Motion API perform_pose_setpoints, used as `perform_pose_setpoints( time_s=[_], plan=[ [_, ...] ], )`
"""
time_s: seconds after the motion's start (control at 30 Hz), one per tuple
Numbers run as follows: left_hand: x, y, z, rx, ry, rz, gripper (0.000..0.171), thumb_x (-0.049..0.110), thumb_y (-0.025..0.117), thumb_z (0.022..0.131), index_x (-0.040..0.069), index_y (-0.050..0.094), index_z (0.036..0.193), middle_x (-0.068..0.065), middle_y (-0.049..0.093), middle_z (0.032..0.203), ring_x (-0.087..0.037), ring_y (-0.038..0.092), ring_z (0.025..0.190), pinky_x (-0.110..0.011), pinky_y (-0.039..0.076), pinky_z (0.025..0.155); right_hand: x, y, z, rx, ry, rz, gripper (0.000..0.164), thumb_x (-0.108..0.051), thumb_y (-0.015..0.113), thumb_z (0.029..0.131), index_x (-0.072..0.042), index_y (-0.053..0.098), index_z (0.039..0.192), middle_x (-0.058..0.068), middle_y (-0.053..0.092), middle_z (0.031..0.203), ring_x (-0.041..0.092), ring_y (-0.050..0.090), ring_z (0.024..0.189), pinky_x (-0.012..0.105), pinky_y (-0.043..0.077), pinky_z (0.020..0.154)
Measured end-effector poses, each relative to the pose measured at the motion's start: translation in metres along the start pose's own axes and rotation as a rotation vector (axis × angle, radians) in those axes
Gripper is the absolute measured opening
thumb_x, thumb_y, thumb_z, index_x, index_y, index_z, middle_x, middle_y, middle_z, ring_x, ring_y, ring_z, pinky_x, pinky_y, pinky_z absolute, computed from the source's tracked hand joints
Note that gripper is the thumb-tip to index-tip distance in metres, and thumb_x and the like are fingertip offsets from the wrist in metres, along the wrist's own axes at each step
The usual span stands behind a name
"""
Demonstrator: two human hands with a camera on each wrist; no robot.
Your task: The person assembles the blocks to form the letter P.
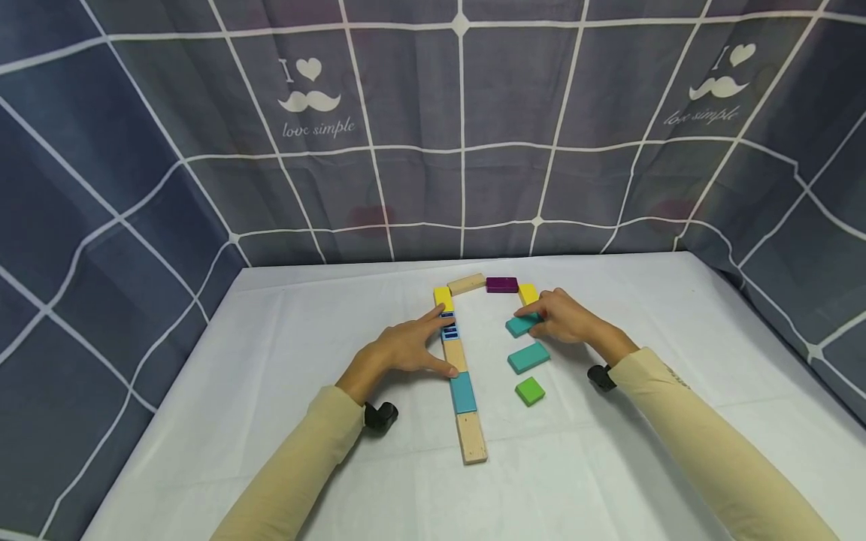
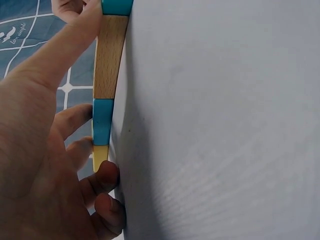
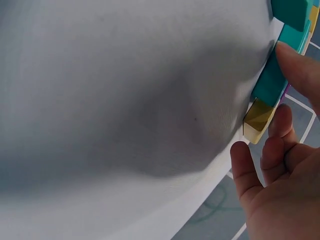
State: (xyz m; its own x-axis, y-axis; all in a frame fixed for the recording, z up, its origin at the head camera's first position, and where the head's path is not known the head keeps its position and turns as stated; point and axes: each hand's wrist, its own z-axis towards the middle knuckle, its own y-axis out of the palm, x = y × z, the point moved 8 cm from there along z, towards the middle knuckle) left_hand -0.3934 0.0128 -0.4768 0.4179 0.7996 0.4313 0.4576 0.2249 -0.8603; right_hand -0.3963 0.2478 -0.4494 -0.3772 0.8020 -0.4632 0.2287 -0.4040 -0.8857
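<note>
My left hand (image 1: 409,346) rests with spread fingers along a row of blocks laid end to end. Its thumb touches near the joint between a plain wooden block (image 1: 455,355) and a light blue block (image 1: 463,393). Its other fingertips are at a blue block with dark markings (image 1: 449,332) and a yellow block (image 1: 443,297). On the other side, my right hand (image 1: 567,317) pinches a teal block (image 1: 521,325) between thumb and index finger. This teal block (image 3: 270,80) lies against a second yellow block (image 3: 257,117) in the right wrist view.
A wooden block (image 1: 467,284) and a purple block (image 1: 501,285) span the far side between the two yellow ones. Another teal block (image 1: 528,358) and a green block (image 1: 530,391) lie separately nearer me. One more wooden block (image 1: 472,438) ends the left row. Dark curtains (image 1: 406,188) surround the white-covered table (image 1: 609,466).
</note>
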Motion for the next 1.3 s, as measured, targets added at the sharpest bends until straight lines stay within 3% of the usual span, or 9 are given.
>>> perform_pose_setpoints(
  time_s=[0.5,0.87,1.3],
  plan=[
    [0.000,0.002,0.001,0.004,0.009,0.000,0.103,0.071,0.076,0.068,0.032,0.036,0.154,0.007,0.012,0.164,-0.027,0.028,0.145,-0.061,0.028,0.109,0.002,-0.004,-0.007,0.047,0.016,0.024,0.050,-0.010,0.078,0.083,-0.005,0.064,0.131,0.005,0.055,0.086,0.026,0.040,0.087,0.035,0.033,0.070],
    [0.000,0.001,0.000,0.004,0.011,-0.011,0.104,0.072,0.076,0.068,0.031,0.035,0.154,0.007,0.010,0.165,-0.028,0.027,0.145,-0.062,0.028,0.109,-0.008,-0.001,-0.038,0.091,-0.006,0.122,0.043,-0.028,0.077,0.087,-0.005,0.070,0.122,0.003,0.054,0.086,0.028,0.043,0.088,0.036,0.036,0.070],
    [0.002,-0.001,-0.002,0.010,0.021,-0.013,0.102,0.069,0.076,0.069,0.030,0.036,0.154,0.006,0.012,0.165,-0.029,0.027,0.145,-0.062,0.029,0.108,-0.018,0.014,-0.054,0.060,-0.062,0.120,0.044,-0.023,0.080,0.084,-0.003,0.069,0.121,0.003,0.059,0.111,0.022,0.050,0.100,0.039,0.043,0.083]
  ],
)
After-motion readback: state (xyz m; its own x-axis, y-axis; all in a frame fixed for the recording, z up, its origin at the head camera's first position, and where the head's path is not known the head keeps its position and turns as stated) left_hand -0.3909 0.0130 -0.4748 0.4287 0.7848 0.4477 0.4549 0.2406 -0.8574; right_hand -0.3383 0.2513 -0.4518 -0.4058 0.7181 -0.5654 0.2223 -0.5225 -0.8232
